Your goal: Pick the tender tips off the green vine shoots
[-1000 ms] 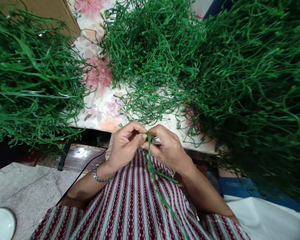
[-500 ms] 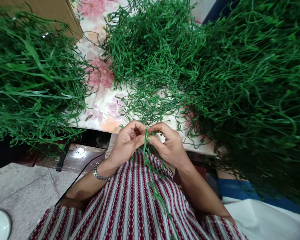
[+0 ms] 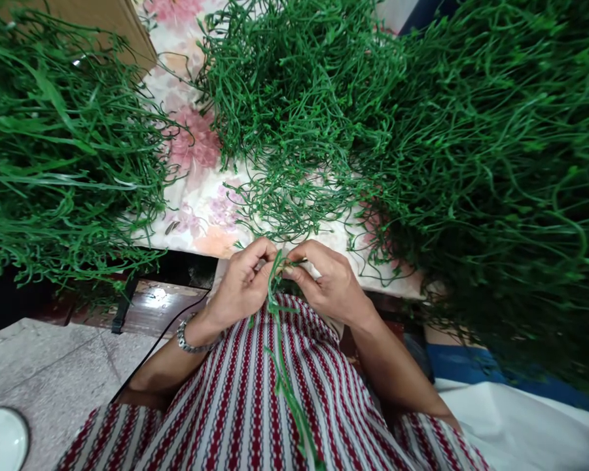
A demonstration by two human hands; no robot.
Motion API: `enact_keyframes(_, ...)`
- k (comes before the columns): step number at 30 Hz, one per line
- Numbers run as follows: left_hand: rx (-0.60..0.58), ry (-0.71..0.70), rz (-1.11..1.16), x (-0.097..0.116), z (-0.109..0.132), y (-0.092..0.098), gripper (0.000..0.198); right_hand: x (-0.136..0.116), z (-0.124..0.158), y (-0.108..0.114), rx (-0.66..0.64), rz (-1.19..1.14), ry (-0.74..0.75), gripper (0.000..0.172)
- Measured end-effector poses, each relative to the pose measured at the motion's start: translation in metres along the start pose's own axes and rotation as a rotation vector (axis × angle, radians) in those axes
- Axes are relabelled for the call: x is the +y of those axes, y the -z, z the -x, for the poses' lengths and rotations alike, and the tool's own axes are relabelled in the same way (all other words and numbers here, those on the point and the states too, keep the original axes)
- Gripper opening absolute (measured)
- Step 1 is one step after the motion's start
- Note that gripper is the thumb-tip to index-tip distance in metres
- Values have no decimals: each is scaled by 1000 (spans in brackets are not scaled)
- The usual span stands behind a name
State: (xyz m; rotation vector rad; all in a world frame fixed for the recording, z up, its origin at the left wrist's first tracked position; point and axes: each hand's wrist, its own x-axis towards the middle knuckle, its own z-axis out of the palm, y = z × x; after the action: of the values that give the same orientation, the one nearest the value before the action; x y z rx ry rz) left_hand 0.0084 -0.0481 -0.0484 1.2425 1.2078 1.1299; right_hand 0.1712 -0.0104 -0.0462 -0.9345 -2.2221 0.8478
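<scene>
My left hand [image 3: 243,282] pinches a long green plastic-looking stem [image 3: 279,340] near its upper end, between thumb and forefinger. The stem hangs down over the striped garment [image 3: 216,405] on my lap and carries small side sprigs. Close beside it, my right hand [image 3: 331,281] is closed in a pinch on a thin green sprig [image 3: 294,263] where it meets the stem. The fingertips of both hands almost touch, and they partly hide the joint. Just beyond the hands lies a loose spread of green sprigs [image 3: 294,203] on the flowered cloth [image 3: 191,232].
Long green stems [image 3: 63,150] are heaped at the left, in front of a cardboard box [image 3: 112,29]. Sprig piles stand at the middle [image 3: 299,78] and right [image 3: 500,163]. A black cable [image 3: 169,327] runs by my left forearm. A white round lid-like object [image 3: 2,438] sits lower left.
The stem has shifted slightly left with my left hand, and its hanging part has swung left. My right hand still pinches at the joint, its fingers a little farther from the left ones.
</scene>
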Motion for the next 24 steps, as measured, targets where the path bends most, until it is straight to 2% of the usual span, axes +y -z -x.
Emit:
enact_keyframes(7,-118,63,-73,-3,-2,2,4,0,5,-3,-6,180,26,7)
enact_keyframes(12,-143,-64,-382,-1,-4,2,11,1,7,-1,-176,340,20,11)
enact_keyframes(15,-163,-127,-508,4,-6,4,16,-2,4,3,-222,387,29,15)
enact_keyframes(20,-166,-181,-440,11,-7,5,16,-5,-1,9,-193,281,87,19)
enact_keyframes(24,-131,-161,-364,10,-7,2,15,0,-1,7,-208,200,83,16)
